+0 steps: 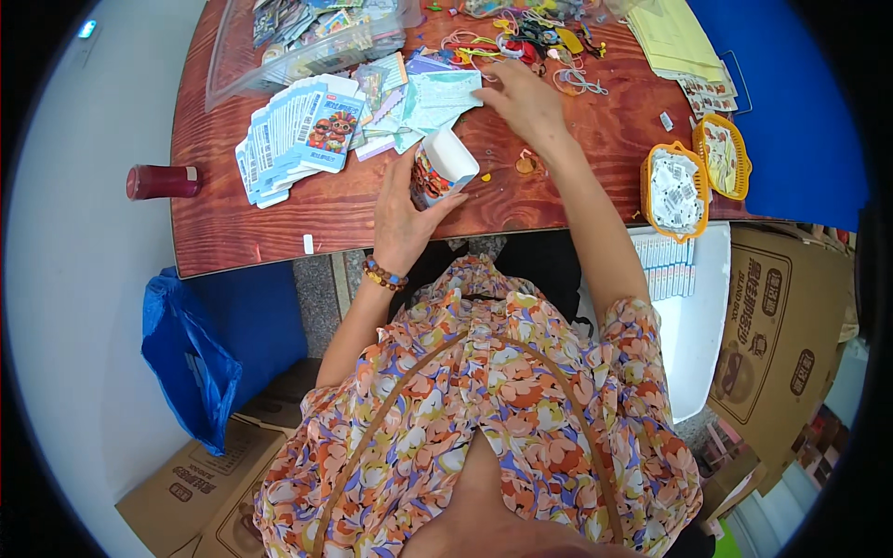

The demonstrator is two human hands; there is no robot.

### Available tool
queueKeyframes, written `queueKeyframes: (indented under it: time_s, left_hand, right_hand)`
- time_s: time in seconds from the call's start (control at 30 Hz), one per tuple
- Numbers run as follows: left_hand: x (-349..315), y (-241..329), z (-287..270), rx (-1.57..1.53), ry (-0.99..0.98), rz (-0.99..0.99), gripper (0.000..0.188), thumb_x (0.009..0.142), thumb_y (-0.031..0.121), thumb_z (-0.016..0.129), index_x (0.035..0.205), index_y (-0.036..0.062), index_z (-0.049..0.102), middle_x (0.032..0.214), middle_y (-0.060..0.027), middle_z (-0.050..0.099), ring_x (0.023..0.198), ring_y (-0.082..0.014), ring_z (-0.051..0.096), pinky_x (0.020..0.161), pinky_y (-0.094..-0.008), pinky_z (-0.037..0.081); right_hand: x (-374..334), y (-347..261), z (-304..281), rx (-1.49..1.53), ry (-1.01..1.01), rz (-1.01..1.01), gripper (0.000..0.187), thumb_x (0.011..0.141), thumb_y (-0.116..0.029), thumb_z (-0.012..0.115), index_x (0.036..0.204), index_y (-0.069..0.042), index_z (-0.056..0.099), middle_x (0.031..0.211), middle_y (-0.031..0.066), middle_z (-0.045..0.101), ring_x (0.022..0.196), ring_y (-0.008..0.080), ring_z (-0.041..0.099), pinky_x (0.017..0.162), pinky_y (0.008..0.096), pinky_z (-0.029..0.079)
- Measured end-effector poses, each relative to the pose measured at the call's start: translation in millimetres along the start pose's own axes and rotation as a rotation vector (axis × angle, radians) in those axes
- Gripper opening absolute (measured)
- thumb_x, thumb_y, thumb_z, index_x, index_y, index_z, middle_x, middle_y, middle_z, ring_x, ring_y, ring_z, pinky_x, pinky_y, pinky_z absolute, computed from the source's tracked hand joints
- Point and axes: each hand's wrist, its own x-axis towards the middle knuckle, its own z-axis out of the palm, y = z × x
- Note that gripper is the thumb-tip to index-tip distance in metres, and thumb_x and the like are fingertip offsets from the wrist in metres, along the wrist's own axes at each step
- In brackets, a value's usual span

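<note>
My left hand (402,216) holds a small open paper box (441,167) with a white inside and a colourful printed outside, near the table's front edge. A bead bracelet sits on that wrist. My right hand (523,100) reaches farther onto the table and rests on a pale green card (439,93) lying on a loose pile of printed cards and leaflets. To the left lies a fanned stack of flat, unfolded blue and white boxes (296,135).
The red-brown wooden table (558,177) carries a clear plastic tray of cards (307,37), tangled coloured cords and trinkets (521,37), yellow sheets (674,37), two orange baskets (676,191) of small packets. A dark red bottle (163,180) is at left. Cardboard boxes, a white bin and a blue bag surround me.
</note>
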Motion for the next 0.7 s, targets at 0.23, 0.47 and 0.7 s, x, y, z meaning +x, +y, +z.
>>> queueKeyframes:
  time_s: [0.23, 0.47, 0.7]
  left_hand:
    - [-6.6, -16.8, -7.0, 0.025, 0.017, -0.047, 0.082, 0.07, 0.031, 0.088, 0.135, 0.0001, 0.048, 0.119, -0.0195, 0.058, 0.109, -0.0353, 0.059, 0.09, -0.0437, 0.049]
    - [-1.8, -11.0, -4.2, 0.043, 0.001, -0.029, 0.083, 0.071, 0.032, 0.087, 0.136, 0.0002, 0.047, 0.119, -0.0197, 0.058, 0.11, -0.0359, 0.059, 0.09, -0.0441, 0.049]
    - [-8.4, -17.3, -8.1, 0.026, 0.033, -0.014, 0.083, 0.071, 0.032, 0.087, 0.137, 0.0004, 0.047, 0.118, -0.0195, 0.058, 0.109, -0.0356, 0.06, 0.088, -0.0435, 0.05]
  right_hand:
    - [19.7, -4.5, 19.2, -0.097, -0.088, 0.053, 0.039, 0.085, -0.033, 0.069, 0.114, -0.009, 0.063, 0.114, 0.0097, 0.065, 0.105, 0.0284, 0.063, 0.084, 0.0425, 0.05]
    - [19.7, -2.6, 27.7, -0.127, 0.007, 0.078, 0.04, 0.082, -0.034, 0.073, 0.112, -0.009, 0.063, 0.116, 0.0104, 0.063, 0.105, 0.0276, 0.062, 0.084, 0.0431, 0.049]
    - [15.3, 0.0, 30.0, 0.166, 0.046, 0.144, 0.024, 0.084, -0.026, 0.074, 0.095, -0.006, 0.066, 0.087, 0.0057, 0.066, 0.079, 0.0193, 0.064, 0.071, 0.035, 0.051]
